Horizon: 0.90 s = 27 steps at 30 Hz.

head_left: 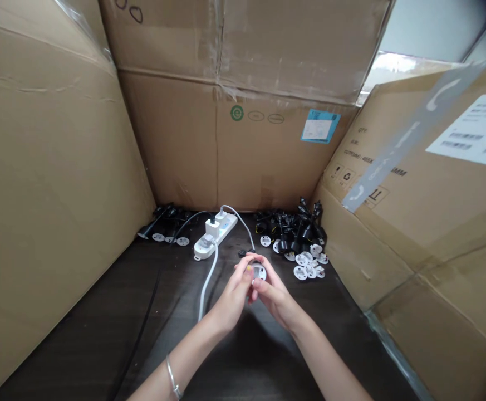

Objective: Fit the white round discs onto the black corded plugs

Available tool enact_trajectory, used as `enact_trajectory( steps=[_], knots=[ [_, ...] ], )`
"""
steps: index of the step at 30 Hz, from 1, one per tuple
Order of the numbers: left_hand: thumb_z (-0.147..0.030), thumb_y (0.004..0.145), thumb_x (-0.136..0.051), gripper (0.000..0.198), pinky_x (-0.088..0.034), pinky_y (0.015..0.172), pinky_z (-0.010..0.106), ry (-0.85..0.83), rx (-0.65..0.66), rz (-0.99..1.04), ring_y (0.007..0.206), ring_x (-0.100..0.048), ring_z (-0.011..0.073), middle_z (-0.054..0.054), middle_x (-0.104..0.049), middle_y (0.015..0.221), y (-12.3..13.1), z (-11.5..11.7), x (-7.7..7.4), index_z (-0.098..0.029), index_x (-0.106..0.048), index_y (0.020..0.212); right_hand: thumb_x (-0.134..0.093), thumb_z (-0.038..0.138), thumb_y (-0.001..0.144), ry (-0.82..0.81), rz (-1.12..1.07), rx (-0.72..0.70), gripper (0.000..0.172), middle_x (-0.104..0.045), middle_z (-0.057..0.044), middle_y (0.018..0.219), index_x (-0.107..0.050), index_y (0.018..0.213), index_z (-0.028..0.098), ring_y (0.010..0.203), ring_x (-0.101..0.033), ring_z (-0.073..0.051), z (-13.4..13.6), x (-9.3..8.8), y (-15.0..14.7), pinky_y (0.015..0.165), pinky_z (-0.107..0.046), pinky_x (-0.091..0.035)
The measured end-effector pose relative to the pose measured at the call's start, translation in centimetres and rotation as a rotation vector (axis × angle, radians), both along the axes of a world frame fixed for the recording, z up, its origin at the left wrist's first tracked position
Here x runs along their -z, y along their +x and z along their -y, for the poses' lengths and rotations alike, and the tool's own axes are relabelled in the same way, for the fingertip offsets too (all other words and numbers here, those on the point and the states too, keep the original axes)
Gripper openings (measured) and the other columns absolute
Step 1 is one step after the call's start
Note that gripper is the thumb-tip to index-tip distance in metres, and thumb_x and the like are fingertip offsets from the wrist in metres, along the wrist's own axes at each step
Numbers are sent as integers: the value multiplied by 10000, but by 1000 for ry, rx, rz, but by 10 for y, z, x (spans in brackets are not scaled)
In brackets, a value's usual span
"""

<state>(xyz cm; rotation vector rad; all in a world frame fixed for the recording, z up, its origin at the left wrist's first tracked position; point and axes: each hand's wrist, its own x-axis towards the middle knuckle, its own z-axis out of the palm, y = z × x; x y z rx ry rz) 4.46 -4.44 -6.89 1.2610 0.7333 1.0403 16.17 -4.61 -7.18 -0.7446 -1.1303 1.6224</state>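
The left hand point(235, 292) and the right hand point(276, 296) are together over the middle of the counter point(96, 345), and between them is a round white disc point(260, 272). Both hands are gripping it, with the fingers curled around it from the two sides. The right thumb is at its near edge, the left thumb at its left side. What the fingers do behind the disc I cannot tell, because this is hidden.

To handle it well, I think both thumbs should press equally and gently, close to the rim, so the disc does not tilt or slip. It is also wise to mind the white cable point(206, 281), which runs nearer from the power strip point(228, 225) and passes behind the left arm point(195, 345). The loose white discs point(303, 273) lie to the right, on the near side of the black parts point(286, 231), so turns of the wrist should be small there.
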Motion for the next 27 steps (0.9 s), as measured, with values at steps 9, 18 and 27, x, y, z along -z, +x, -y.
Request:
enact_trajectory(
  steps=[9,18,27],
  knots=[
    [-420,800,-529,506,-322,529,214,18,34,-3,573,-376,66,1,-450,807,0,-2,-4,-176,-384,1219,-667,339,692,-69,-86,-9,515,-572,-32,913,-478,1162,252,533,-481,-84,0,-4,3,535,-230,-420],
    [-435,815,-497,458,-315,521,207,36,-43,-37,550,-367,70,-20,-434,725,3,0,3,-185,-416,1190,-648,304,694,-24,-49,-20,396,-549,-17,841,-543,1068,225,614,-513,-119,-3,-4,2,483,-210,-406],
    [-417,826,-484,439,-322,515,206,68,-39,-139,559,-375,78,-16,-457,736,1,-4,6,-205,-421,1206,-539,431,792,-59,-78,24,293,-538,-4,708,-563,966,197,533,-499,-112,-5,-1,-3,474,-232,-424]
  ],
)
